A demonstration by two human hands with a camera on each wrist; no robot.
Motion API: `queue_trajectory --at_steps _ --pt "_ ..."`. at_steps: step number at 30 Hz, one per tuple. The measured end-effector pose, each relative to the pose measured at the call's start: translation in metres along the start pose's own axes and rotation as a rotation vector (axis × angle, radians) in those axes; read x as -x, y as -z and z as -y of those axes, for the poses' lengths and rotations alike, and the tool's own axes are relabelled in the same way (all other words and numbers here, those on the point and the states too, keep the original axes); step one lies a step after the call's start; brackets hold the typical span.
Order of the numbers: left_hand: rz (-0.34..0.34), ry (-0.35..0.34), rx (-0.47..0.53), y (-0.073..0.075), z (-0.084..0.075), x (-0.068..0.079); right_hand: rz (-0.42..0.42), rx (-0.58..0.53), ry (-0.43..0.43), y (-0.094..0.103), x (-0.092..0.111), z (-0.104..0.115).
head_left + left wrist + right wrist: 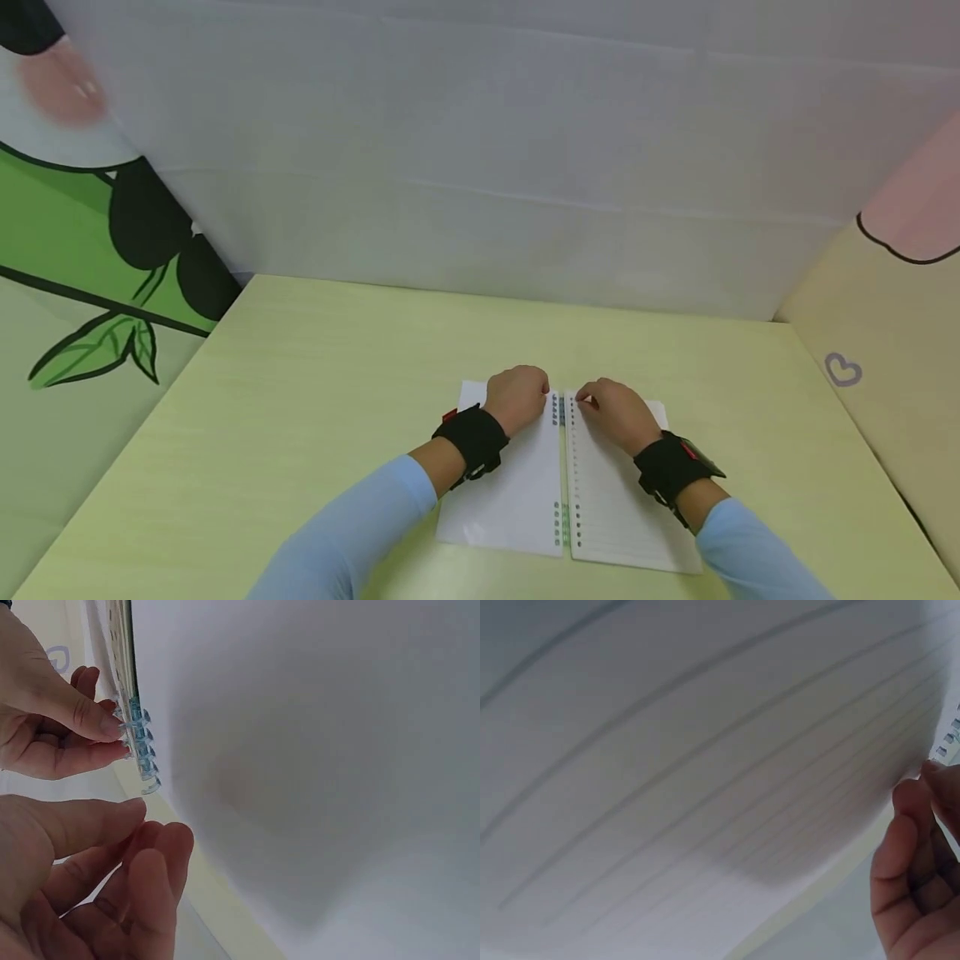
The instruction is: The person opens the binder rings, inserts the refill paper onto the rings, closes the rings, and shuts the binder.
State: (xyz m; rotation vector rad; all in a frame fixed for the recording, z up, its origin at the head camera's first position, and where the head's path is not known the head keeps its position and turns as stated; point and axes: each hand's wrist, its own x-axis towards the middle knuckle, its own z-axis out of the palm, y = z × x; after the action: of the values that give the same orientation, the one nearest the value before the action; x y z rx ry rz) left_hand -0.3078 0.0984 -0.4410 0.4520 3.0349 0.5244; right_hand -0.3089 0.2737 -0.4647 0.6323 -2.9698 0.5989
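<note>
A loose-leaf notebook [506, 508] lies spread flat, its left side plain white and its right side a ruled page [626, 500]. Clear bluish binder rings [142, 739] run through holes at the upper spine; a greenish set [565, 525] shows lower down. Over the top of the left side is my left hand [519, 400], its fingers loosely curled, thumb and fingertips just off the end of the rings with nothing visible between them. My right hand [618, 414] pinches the notebook's holed top edge at the rings, thumb on one face and fingers on the other.
The notebook lies on a pale yellow-green table [337, 375]. A whitish wall panel [480, 167] rises behind it. Side panels carry cartoon prints, with a leaf [90, 350] at left and a small heart [843, 370] at right. Both wrists wear black straps [474, 440].
</note>
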Motion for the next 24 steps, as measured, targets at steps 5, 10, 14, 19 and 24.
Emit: queue_trajectory --at_steps 5,10,14,19,24 --pt "0.026 0.033 -0.004 -0.005 -0.003 -0.005 -0.003 0.003 0.005 -0.005 -0.001 -0.001" --pt "0.042 0.037 -0.003 -0.008 -0.005 -0.007 -0.018 0.007 0.004 -0.007 -0.002 0.0" --pt "0.037 0.034 -0.003 -0.01 -0.005 -0.009 -0.011 -0.006 -0.002 -0.007 -0.004 -0.001" --pt "0.026 0.03 0.023 -0.011 -0.003 -0.01 0.002 -0.04 -0.02 -0.007 -0.004 -0.002" --pt "0.02 0.031 0.029 -0.011 -0.001 -0.012 -0.003 -0.051 -0.013 -0.006 -0.006 -0.003"
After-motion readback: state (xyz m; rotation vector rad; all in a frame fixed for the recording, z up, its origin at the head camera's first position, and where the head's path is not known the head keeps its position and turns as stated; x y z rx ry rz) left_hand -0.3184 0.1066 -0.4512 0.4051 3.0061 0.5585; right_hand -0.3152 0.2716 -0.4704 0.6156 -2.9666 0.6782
